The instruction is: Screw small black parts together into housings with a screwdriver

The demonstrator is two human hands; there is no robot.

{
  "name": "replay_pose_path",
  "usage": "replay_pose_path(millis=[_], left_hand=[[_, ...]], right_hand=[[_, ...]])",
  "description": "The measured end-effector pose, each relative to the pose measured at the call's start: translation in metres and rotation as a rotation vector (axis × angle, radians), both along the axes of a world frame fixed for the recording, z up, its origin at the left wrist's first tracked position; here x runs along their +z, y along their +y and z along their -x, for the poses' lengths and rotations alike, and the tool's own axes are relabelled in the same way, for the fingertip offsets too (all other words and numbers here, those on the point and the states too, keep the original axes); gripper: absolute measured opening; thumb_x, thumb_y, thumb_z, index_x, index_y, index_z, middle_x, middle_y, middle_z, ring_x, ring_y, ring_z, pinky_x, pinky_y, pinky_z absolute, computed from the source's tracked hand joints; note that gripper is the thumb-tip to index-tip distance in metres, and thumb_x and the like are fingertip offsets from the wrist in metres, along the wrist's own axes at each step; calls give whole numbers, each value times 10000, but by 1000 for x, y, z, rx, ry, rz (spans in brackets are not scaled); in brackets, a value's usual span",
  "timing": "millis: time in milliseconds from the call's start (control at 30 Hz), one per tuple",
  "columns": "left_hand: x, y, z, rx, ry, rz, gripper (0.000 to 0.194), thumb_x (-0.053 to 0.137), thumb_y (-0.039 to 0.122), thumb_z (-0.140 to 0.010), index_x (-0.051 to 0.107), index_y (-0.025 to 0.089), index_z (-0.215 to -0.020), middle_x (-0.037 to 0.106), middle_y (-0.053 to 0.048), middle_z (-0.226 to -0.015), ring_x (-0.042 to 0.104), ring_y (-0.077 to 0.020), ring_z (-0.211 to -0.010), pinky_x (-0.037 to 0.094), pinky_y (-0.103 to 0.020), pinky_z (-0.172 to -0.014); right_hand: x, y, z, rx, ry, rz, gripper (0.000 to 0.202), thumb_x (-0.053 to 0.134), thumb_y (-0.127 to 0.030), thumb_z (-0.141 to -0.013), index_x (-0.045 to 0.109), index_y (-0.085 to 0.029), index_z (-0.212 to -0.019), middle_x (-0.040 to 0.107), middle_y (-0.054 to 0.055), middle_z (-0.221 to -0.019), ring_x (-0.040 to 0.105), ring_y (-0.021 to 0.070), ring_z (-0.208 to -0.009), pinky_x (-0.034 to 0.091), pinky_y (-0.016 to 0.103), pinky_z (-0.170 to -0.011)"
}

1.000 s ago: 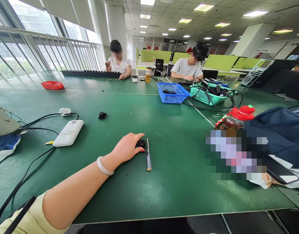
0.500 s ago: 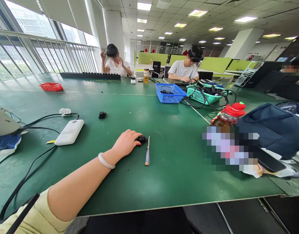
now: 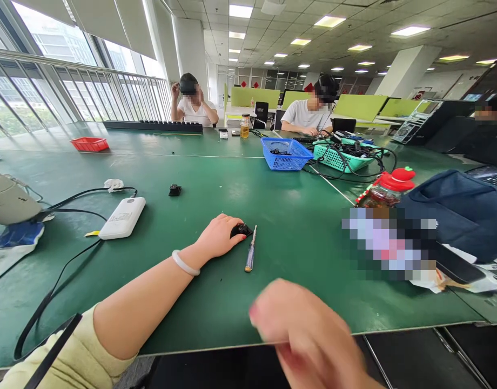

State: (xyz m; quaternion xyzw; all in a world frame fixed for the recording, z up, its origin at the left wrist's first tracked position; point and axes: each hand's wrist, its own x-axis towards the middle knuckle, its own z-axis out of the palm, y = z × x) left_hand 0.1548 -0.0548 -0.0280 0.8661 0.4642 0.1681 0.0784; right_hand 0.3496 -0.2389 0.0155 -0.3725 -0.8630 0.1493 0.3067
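Note:
My left hand [image 3: 220, 235] rests on the table with its fingers closed around a small, glossy black part [image 3: 241, 230]; the fingers partly hide it, and its exact kind is unclear. Just right of that part lies a screwdriver [image 3: 250, 255] with a clear bluish handle, its tip pointing away from me. Low in the view, my right hand [image 3: 305, 324] hovers over the table's front edge. It is smeared by motion with the fingers bent, and whether it holds anything does not show. Farther off, a similar black part [image 3: 174, 190] sits alone on the green table [image 3: 200, 302].
A white power bank [image 3: 122, 218] with black cables lies at left, below a red tray [image 3: 89, 144]. Blue [image 3: 287, 155] and green [image 3: 341, 155] baskets hold cables and parts. A red-capped bottle [image 3: 388, 186] and dark bag [image 3: 459, 216] stand right. Two people sit across the table.
My right hand has come into view from the bottom. My left hand stays on the black part, and the whole scene has shifted slightly rightward in view.

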Motion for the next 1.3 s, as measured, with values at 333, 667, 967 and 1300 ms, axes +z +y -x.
replay_pose_path(millis=[333,667,967,1300], left_hand=[[-13,8,5,34,-31,-15,397,479,261,-963,589,162,-1332,692,-92,-1258,571,-276,-1173,451,-442,-1052],[-9,8,4,94,-79,51,420,522,238,-925,601,178,-1334,703,-97,-1218,561,-279,-1215,458,-435,-1067],[-10,11,1,111,-181,71,298,603,300,-865,693,216,-1136,726,-54,-1135,570,-287,-1160,469,-447,-1038],[-10,13,4,81,-189,114,302,609,364,-883,697,250,-1148,721,-55,-1132,586,-284,-1132,480,-446,-1015]], right_hand=[[-33,106,-10,108,-756,-315,259,443,-9,-895,634,-169,-965,674,70,-954,601,180,-749,436,321,-667],[-13,146,15,242,-895,-315,252,416,-211,-1035,633,-145,-925,681,67,-859,655,200,-768,426,324,-664],[-27,160,-11,231,-293,-459,158,441,-173,-1006,593,-179,-967,723,44,-838,669,171,-686,492,303,-639],[-32,165,-21,-67,595,-92,48,502,-279,-996,502,-246,-1031,675,31,-959,642,116,-658,571,279,-643]])
